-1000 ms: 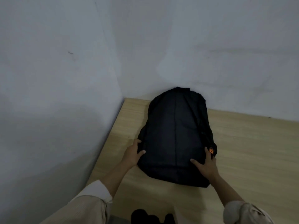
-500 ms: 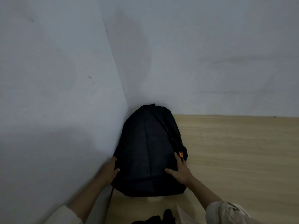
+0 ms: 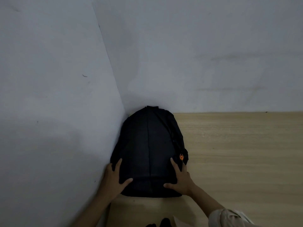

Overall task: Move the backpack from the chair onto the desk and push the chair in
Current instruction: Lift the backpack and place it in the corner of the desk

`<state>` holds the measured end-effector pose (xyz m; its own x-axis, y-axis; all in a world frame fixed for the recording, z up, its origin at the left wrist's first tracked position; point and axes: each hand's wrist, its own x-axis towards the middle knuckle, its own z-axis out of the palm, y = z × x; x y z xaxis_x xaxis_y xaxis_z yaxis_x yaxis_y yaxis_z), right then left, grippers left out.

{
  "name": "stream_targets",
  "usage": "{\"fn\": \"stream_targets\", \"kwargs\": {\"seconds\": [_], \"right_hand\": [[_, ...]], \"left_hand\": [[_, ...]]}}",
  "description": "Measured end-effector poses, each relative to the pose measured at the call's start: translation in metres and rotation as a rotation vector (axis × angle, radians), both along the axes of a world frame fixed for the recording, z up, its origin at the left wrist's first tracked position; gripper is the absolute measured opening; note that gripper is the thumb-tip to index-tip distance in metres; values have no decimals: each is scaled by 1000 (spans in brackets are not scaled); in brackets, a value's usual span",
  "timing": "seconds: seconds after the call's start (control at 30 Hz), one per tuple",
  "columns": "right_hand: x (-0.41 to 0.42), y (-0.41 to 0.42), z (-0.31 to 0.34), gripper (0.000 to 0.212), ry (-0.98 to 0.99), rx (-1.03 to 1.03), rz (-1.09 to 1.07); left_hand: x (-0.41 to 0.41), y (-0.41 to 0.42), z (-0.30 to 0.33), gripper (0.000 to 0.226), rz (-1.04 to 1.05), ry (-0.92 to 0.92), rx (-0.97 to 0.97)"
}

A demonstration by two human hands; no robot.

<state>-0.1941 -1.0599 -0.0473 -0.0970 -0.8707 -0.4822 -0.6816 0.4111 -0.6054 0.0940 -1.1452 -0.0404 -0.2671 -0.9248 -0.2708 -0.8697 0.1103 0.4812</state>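
A black backpack (image 3: 147,149) with a small orange zipper tag lies flat on the light wooden desk (image 3: 237,153), tucked into the corner where two walls meet. My left hand (image 3: 114,179) presses on its lower left side, fingers spread, thumb on top. My right hand (image 3: 180,179) holds its lower right side the same way, just below the orange tag. The chair is out of sight.
A grey wall (image 3: 49,112) runs along the desk's left edge and another wall (image 3: 213,63) stands behind it. Bare desk surface stretches to the right of the backpack. A dark object (image 3: 157,223) peeks in at the bottom edge.
The backpack has slid left and back into the wall corner, with both hands moving along on its lower sides. The view has shifted with it.
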Motion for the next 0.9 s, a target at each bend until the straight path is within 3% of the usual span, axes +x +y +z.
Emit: {"fn": "stream_targets", "kwargs": {"seconds": [0.3,0.67,0.9], "right_hand": [[-18,0,-3,135,21,46,122],[-13,25,-17,100,47,-150,3],[-23,36,-24,100,124,-177,55]], "left_hand": [[4,-8,3,142,-140,-15,129],[1,-5,-5,128,-41,84,83],[5,10,-7,117,-15,136,6]]}}
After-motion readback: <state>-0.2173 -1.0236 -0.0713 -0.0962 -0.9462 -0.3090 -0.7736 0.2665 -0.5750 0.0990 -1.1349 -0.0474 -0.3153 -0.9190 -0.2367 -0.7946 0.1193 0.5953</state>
